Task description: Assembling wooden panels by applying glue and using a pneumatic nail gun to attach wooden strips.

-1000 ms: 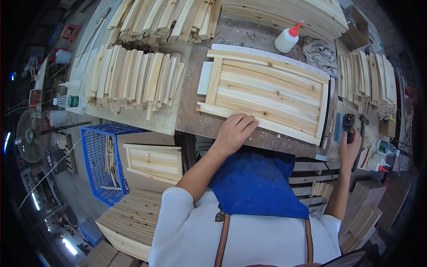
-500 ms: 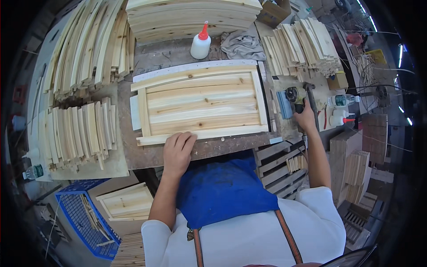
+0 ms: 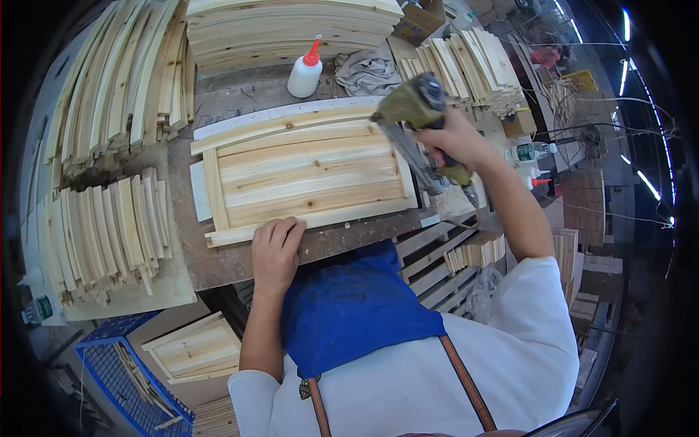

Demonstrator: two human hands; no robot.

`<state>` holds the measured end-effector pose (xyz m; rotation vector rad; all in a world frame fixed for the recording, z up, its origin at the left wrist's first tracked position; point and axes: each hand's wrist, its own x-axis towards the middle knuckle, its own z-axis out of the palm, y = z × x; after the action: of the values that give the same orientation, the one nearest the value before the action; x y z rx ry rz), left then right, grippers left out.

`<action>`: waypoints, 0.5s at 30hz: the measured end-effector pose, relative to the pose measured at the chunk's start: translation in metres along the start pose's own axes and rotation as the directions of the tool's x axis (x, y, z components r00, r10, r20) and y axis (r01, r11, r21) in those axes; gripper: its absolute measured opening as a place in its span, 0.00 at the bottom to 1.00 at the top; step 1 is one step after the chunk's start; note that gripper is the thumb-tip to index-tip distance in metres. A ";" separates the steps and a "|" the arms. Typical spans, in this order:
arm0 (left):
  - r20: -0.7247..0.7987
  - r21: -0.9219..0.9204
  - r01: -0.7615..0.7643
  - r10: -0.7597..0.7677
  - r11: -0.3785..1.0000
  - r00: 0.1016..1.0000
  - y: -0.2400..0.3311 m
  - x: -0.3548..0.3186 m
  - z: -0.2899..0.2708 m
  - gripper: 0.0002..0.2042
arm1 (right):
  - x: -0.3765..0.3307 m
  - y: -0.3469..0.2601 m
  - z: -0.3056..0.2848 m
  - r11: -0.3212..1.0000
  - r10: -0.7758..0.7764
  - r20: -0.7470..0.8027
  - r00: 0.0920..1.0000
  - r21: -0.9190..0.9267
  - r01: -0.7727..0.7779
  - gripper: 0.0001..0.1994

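Right hand (image 3: 455,138) grips nail gun (image 3: 415,116); left hand (image 3: 277,251) flat on wooden panel (image 3: 306,175)

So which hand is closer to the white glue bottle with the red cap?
The right hand. It holds the nail gun above the wooden panel's right end, a short way from the glue bottle. The left hand presses the panel's near edge, farther away.

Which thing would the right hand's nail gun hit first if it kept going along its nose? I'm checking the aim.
Probably the wooden panel: the right hand holds the nail gun with its nose toward the panel's right frame edge, though depth is unclear.
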<state>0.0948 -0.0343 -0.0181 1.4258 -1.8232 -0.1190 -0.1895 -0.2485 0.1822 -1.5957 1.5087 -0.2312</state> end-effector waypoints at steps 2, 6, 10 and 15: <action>-0.011 -0.025 0.012 -0.012 1.000 1.000 0.001 0.002 0.001 0.15 | 0.018 -0.011 0.015 1.000 0.015 0.032 0.999 -0.006 -0.015 0.11; -0.008 -0.038 -0.015 0.014 0.999 1.000 0.001 0.001 0.009 0.16 | 0.045 -0.019 0.030 0.998 0.058 0.085 0.995 0.017 -0.060 0.08; -0.007 -0.059 0.016 -0.016 0.998 1.000 0.006 0.004 0.008 0.14 | 0.059 -0.017 0.032 0.995 0.102 0.063 0.993 -0.020 -0.100 0.08; -0.008 -0.068 0.017 -0.017 0.998 1.000 0.004 0.003 0.010 0.15 | 0.064 -0.013 0.037 0.991 0.137 0.070 0.988 -0.005 -0.137 0.07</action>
<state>0.0849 -0.0392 -0.0215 1.3927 -1.7839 -0.1815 -0.1402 -0.2893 0.1427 -1.4781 1.5560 -0.0966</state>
